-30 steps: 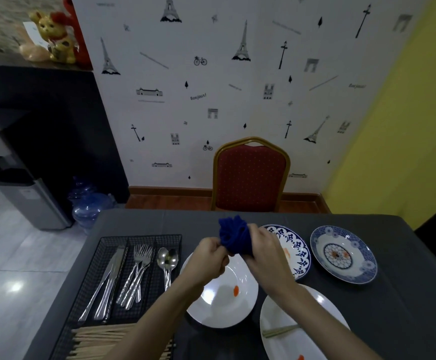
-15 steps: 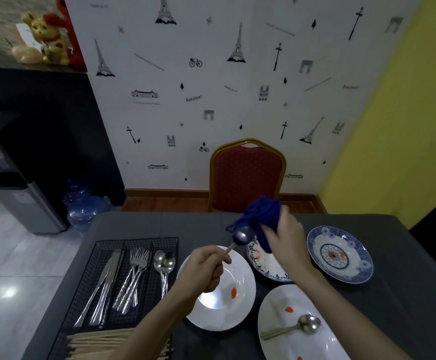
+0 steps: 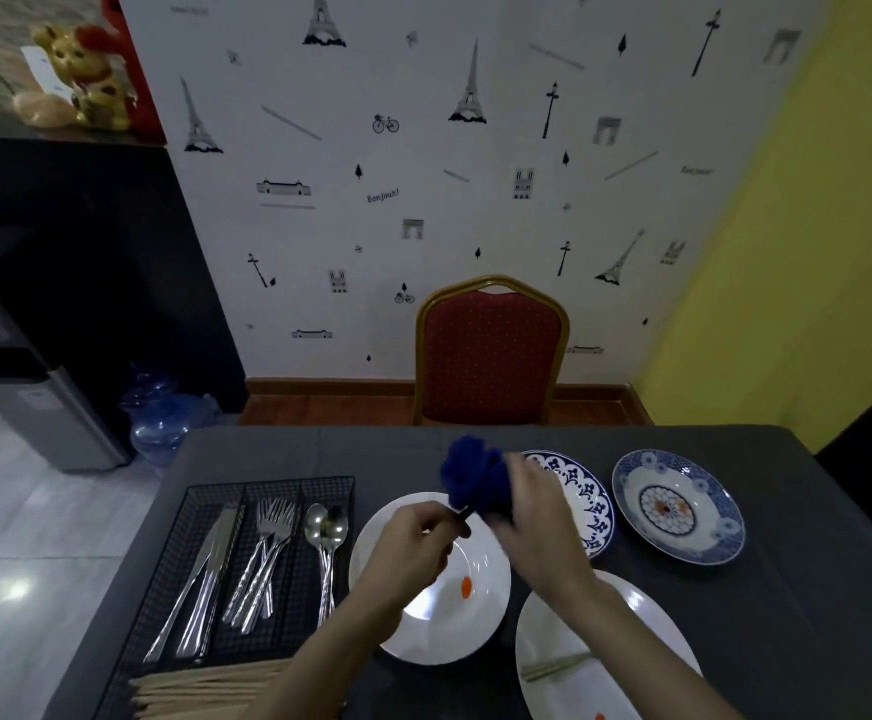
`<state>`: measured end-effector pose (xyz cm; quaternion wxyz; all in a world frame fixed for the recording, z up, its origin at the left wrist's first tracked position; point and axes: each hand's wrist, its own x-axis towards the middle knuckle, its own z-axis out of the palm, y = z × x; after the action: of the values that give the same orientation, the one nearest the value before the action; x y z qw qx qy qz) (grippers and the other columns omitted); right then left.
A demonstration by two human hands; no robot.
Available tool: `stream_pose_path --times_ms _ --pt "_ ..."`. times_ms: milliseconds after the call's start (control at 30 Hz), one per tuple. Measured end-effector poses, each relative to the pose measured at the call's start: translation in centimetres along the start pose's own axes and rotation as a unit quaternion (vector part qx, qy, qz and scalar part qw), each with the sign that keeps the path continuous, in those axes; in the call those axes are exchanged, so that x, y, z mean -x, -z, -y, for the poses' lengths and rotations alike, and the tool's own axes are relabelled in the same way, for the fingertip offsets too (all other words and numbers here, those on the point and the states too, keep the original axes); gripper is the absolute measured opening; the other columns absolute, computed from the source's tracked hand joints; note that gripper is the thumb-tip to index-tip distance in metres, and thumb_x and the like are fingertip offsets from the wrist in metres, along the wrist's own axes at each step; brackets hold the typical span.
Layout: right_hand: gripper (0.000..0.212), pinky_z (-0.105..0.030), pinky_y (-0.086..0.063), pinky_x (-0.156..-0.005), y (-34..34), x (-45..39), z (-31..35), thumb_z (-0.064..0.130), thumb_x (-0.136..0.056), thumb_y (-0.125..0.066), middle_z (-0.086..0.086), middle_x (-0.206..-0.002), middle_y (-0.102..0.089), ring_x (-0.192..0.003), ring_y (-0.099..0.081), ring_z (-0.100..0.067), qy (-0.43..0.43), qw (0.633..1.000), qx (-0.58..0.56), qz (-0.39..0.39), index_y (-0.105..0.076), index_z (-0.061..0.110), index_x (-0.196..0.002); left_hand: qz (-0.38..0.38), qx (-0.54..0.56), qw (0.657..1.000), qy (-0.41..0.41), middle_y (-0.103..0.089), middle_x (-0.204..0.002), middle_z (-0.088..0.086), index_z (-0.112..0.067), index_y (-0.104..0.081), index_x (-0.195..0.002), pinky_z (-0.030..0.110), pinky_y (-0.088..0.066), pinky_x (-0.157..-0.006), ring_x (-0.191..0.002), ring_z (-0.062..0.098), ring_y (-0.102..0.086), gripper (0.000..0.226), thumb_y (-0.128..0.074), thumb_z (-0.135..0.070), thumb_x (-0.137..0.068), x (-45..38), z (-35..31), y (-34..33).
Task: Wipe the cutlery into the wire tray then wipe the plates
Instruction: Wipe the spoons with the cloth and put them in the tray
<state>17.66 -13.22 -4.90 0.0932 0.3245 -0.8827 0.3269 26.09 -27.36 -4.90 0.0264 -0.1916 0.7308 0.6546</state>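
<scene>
My left hand (image 3: 413, 537) grips the handle of a spoon above a white plate (image 3: 480, 610) with an orange smear. My right hand (image 3: 532, 506) holds a blue cloth (image 3: 475, 475) wrapped over the spoon's bowl, which is hidden. The black wire tray (image 3: 205, 491) at the left holds knives (image 3: 205, 574), forks (image 3: 262, 558), two spoons (image 3: 327, 543) and wooden chopsticks (image 3: 205, 693). A second white plate (image 3: 569, 646) at the lower right carries a spoon handle and an orange spot. Two blue-patterned plates (image 3: 592, 506) (image 3: 678, 506) lie behind.
The table (image 3: 787, 641) has a dark grey cloth. A red chair (image 3: 491, 356) stands at its far edge against the patterned wall. A water dispenser and a blue bottle (image 3: 164, 413) stand on the floor at the left.
The spoon's bowl was bare half a second ago; now the cloth covers it again and both hands have come closer together over the white plate.
</scene>
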Motion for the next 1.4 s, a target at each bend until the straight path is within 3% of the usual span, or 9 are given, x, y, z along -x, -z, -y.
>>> stream_pose_path --times_ms 200,333,500,633,867,967,1067,1167,1400 --pt "0.033 -0.03 -0.031 -0.069 0.6 -2.1 -0.3 0.018 -0.078 -0.07 -0.008 -0.093 -0.057 -0.085 -0.05 -0.025 -0.015 0.998 0.065 -0.005 -0.051 0.012 -0.105 -0.026 0.024 0.999 -0.011 -0.046 -0.05 -0.004 -0.001 -0.068 -0.084 0.02 -0.029 -0.044 -0.044 0.008 -0.036 0.024 -0.048 -0.006 -0.096 0.0 -0.6 0.0" --pt "0.037 -0.029 -0.038 -0.071 0.0 -1.2 0.8 0.015 -0.076 -0.07 -0.006 -0.097 -0.058 -0.086 -0.05 -0.022 0.056 0.996 0.038 0.05 -0.051 0.015 -0.107 -0.022 0.026 0.999 -0.008 -0.044 -0.05 -0.005 -0.002 -0.064 -0.085 0.02 -0.029 -0.046 -0.045 0.009 -0.036 0.02 -0.048 -0.006 -0.095 -0.9 -1.3 0.7" --pt "0.034 -0.03 -0.042 -0.069 0.1 -2.0 -0.2 0.013 -0.077 -0.07 -0.007 -0.092 -0.057 -0.083 -0.052 -0.022 0.014 0.998 0.052 0.016 -0.05 0.014 -0.104 -0.004 0.013 1.0 -0.019 -0.045 -0.05 -0.004 -0.003 -0.066 -0.083 0.02 -0.029 -0.045 -0.044 0.007 -0.037 0.023 -0.047 -0.006 -0.096 -0.3 -0.6 0.7" --pt "0.033 -0.031 -0.044 -0.069 -1.0 -1.1 0.0 0.016 -0.077 -0.069 -0.007 -0.092 -0.058 -0.082 -0.051 -0.022 0.047 0.996 0.053 0.061 -0.05 0.015 -0.104 -0.005 -0.008 1.0 -0.016 -0.049 -0.055 -0.003 -0.004 -0.064 -0.084 0.018 -0.033 -0.047 -0.046 0.007 -0.041 0.019 -0.049 -0.004 -0.094 -1.0 -0.3 0.5" --pt "0.028 -0.033 -0.045 -0.06 -1.1 -3.0 -3.9 0.024 -0.086 -0.064 -0.007 -0.09 -0.061 -0.077 -0.059 -0.022 -0.114 0.993 -0.005 0.008 -0.041 0.015 -0.099 -0.077 -0.036 0.993 -0.08 -0.057 -0.061 -0.002 -0.013 -0.056 -0.091 0.026 -0.04 -0.043 -0.045 0.016 -0.051 0.011 -0.049 -0.016 -0.099 -0.2 2.5 2.1" --pt "0.029 -0.026 -0.041 -0.055 -2.7 -1.9 -4.0 0.027 -0.087 -0.064 -0.005 -0.089 -0.063 -0.071 -0.057 -0.015 -0.126 0.99 -0.027 0.054 -0.04 0.017 -0.099 -0.161 -0.143 0.975 -0.05 -0.061 -0.069 -0.006 -0.023 -0.054 -0.099 0.029 -0.041 -0.055 -0.057 0.013 -0.053 0.008 -0.046 -0.022 -0.099 -0.8 6.1 4.5" --pt "0.034 -0.023 -0.045 -0.053 -4.4 -0.7 -3.9 0.032 -0.085 -0.066 0.001 -0.085 -0.063 -0.068 -0.058 -0.012 -0.125 0.987 -0.04 0.092 -0.042 0.016 -0.103 -0.218 -0.233 0.947 0.04 -0.066 -0.094 0.006 -0.014 -0.053 -0.117 0.035 -0.046 -0.069 -0.08 0.025 -0.062 0.023 -0.039 -0.02 -0.1 -1.3 10.0 6.3" --pt "0.035 -0.025 -0.046 -0.053 -5.9 0.2 -3.7 0.038 -0.084 -0.066 0.002 -0.084 -0.063 -0.068 -0.059 -0.014 -0.116 0.986 -0.046 0.114 -0.043 0.018 -0.102 -0.192 -0.317 0.922 0.116 -0.054 -0.115 0.021 -0.001 -0.044 -0.122 0.043 -0.045 -0.082 -0.099 0.042 -0.057 0.027 -0.035 -0.009 -0.097 -1.8 12.8 6.8" --pt "0.03 -0.025 -0.045 -0.056 -7.1 1.1 -3.7 0.041 -0.086 -0.061 0.004 -0.086 -0.062 -0.071 -0.059 -0.01 -0.104 0.978 -0.071 0.168 -0.041 0.024 -0.103 -0.119 -0.469 0.856 0.18 -0.025 -0.147 0.029 0.019 -0.014 -0.142 0.038 -0.038 -0.102 -0.127 0.038 -0.036 0.058 -0.031 -0.005 -0.092 -3.4 16.0 6.1"
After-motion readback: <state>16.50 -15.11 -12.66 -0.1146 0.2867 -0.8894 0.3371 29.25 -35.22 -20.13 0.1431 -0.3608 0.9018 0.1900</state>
